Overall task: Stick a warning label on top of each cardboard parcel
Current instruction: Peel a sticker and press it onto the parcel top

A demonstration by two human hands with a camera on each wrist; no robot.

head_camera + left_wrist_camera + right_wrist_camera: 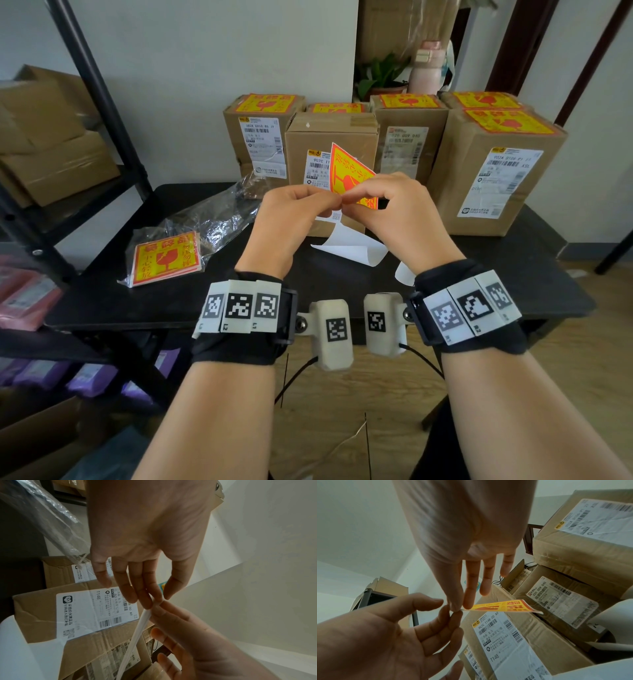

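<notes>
Both hands are raised at the centre of the head view, fingertips meeting above the black table (102, 301). The left hand (291, 219) and the right hand (400, 212) each pinch the same corner of a yellow-and-red warning label (349, 171), thumb against forefinger, with the remaining fingers loosely extended, as the wrist views show. The label stands tilted upward from the pinch, in front of the unlabelled parcel (330, 137) at centre frame. White backing paper (352, 246) curls downward below the hands to the table.

Behind, across the upper centre and right of the frame, stand four further parcels, at far left (260, 137), centre rear (337, 108), right of centre (407, 137) and far right (496, 164), each bearing a label on its top. A stack of labels (166, 260) in a clear plastic bag (219, 216) lies at left of centre on the table. A black shelf (102, 102) holding cardboard occupies the left edge.
</notes>
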